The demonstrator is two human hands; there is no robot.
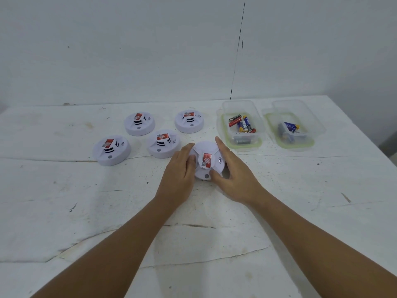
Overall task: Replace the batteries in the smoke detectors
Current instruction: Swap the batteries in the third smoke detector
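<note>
Round white plastic smoke detector point(207, 163): on white bench point(214, 244), gripped by left hand point(181, 166) and right hand point(233, 171). Advice: steady base, twist cover evenly, avoid forcing.

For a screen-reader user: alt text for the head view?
Both hands, left and right, grip a white smoke detector on a white table. Four more detectors sit left; two tubs of batteries sit right.

Detectors sitting left, tubs right on the worktop point(64, 211).
Four smoke detectors point(139, 124) are lying left of the held detector point(207, 161); two battery tubs point(240, 125) are sitting behind-right.
</note>
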